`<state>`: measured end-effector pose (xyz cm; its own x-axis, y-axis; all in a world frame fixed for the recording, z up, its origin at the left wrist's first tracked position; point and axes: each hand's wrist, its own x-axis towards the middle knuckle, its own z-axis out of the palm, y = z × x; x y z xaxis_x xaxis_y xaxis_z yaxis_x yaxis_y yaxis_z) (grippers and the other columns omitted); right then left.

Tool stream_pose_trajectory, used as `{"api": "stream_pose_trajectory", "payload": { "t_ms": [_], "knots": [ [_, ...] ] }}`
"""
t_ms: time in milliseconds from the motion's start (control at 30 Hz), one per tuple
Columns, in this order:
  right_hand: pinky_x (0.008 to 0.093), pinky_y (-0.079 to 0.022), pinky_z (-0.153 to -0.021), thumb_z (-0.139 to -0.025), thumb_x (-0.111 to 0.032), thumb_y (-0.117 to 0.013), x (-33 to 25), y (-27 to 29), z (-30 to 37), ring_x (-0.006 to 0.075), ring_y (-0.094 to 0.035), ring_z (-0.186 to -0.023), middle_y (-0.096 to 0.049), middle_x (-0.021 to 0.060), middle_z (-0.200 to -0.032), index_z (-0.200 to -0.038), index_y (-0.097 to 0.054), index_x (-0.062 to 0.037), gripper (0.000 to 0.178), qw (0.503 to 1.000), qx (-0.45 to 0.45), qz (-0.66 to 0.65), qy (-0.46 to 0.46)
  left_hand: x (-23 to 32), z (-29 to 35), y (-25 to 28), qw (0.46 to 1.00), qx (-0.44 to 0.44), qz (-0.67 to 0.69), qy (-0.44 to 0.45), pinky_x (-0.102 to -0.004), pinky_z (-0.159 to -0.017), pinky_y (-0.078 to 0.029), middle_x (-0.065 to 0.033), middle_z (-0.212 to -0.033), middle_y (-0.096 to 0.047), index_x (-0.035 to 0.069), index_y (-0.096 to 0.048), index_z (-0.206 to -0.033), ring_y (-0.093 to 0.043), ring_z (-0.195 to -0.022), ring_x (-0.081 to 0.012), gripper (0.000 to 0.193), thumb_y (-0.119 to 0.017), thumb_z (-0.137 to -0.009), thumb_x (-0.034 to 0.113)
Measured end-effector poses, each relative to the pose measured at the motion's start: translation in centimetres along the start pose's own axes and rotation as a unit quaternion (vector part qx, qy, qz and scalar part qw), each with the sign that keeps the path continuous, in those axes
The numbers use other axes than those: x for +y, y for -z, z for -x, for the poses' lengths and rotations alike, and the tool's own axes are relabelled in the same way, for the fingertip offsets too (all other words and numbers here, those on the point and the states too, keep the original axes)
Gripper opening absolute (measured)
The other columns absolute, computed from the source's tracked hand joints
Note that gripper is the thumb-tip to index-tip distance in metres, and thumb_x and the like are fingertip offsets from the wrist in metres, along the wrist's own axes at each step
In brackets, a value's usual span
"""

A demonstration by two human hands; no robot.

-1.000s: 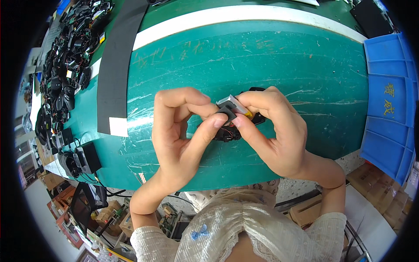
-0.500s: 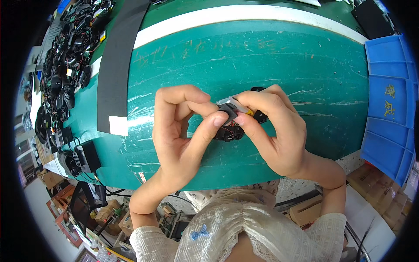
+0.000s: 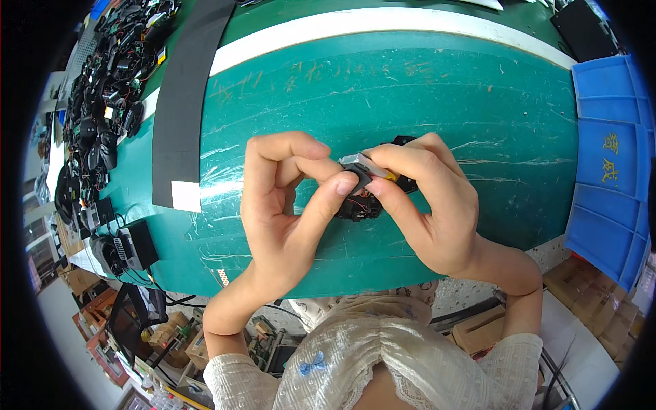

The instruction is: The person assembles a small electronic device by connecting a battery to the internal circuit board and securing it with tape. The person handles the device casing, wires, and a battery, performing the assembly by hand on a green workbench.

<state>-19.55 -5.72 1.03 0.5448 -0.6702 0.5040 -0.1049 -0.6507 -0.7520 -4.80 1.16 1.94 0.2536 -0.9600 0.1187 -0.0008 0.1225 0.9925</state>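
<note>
My left hand [image 3: 283,205] pinches a small black pad [image 3: 357,179], possibly foam, between thumb and fingertips. Against that pad sits a flat silver block with yellow at one end, looking like a pouch battery [image 3: 362,162]; my right hand [image 3: 441,201] grips it between thumb and forefinger. The two pieces touch where the hands meet. Just below them, a black plastic device [image 3: 360,208] with thin red wires rests on the green table mat, partly covered by my fingers. Another dark part of it shows behind my right fingers.
Along the left lies a long black strip [image 3: 181,123] with a white patch at its near end. Beyond it is a heap of black devices with wires [image 3: 102,116]. A black box [image 3: 137,244] stands near the left edge. Blue plastic bins [image 3: 608,164] border the right side.
</note>
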Motion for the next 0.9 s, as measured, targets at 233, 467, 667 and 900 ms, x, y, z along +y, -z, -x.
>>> {"api": "stream_pose_trajectory", "payload": {
  "t_ms": [233,467,667,900],
  "knots": [
    [0.0321,-0.043,-0.060,-0.073,0.002,-0.065,0.2,-0.2,0.0,0.0241,-0.053,-0.069,-0.059,0.0093,-0.081,-0.094,-0.057,0.0011,0.022,1.000,0.015,-0.008,0.006,0.0,0.0,0.0,1.000,-0.003,-0.015,-0.007,-0.0217,-0.074,-0.041,-0.0055,-0.078,-0.059,0.001,-0.040,-0.103,-0.055,-0.076,-0.0087,0.029,-0.059,-0.082,-0.004],
    [0.0338,-0.042,-0.061,-0.076,0.000,-0.063,0.2,0.5,0.2,0.0256,-0.052,-0.068,-0.058,0.0098,-0.080,-0.095,-0.056,0.0009,0.021,1.000,-0.007,-0.012,0.004,-0.2,0.2,-0.5,1.000,-0.001,-0.006,-0.021,-0.0219,-0.073,-0.041,-0.0045,-0.077,-0.056,0.001,-0.041,-0.102,-0.054,-0.074,-0.0080,0.029,-0.060,-0.082,-0.005],
    [0.0354,-0.042,-0.064,-0.078,0.000,-0.060,-0.7,0.8,-0.7,0.0276,-0.051,-0.070,-0.058,0.0107,-0.083,-0.096,-0.055,0.0000,0.018,0.998,-0.042,-0.035,-0.003,0.1,0.3,-0.1,0.998,0.006,-0.054,-0.041,-0.0231,-0.067,-0.045,-0.0030,-0.076,-0.056,0.001,-0.044,-0.101,-0.055,-0.073,-0.0086,0.025,-0.061,-0.083,0.000],
    [0.0315,-0.046,-0.067,-0.083,-0.005,-0.059,-0.4,0.1,0.1,0.0212,-0.058,-0.074,-0.060,0.0118,-0.084,-0.095,-0.053,-0.0003,0.013,0.985,-0.067,-0.108,-0.116,-0.4,0.2,0.3,1.000,-0.012,0.010,-0.010,-0.0221,-0.071,-0.042,-0.0001,-0.076,-0.052,0.002,-0.043,-0.103,-0.050,-0.073,-0.0053,0.021,-0.056,-0.087,0.001]
  ]
}}
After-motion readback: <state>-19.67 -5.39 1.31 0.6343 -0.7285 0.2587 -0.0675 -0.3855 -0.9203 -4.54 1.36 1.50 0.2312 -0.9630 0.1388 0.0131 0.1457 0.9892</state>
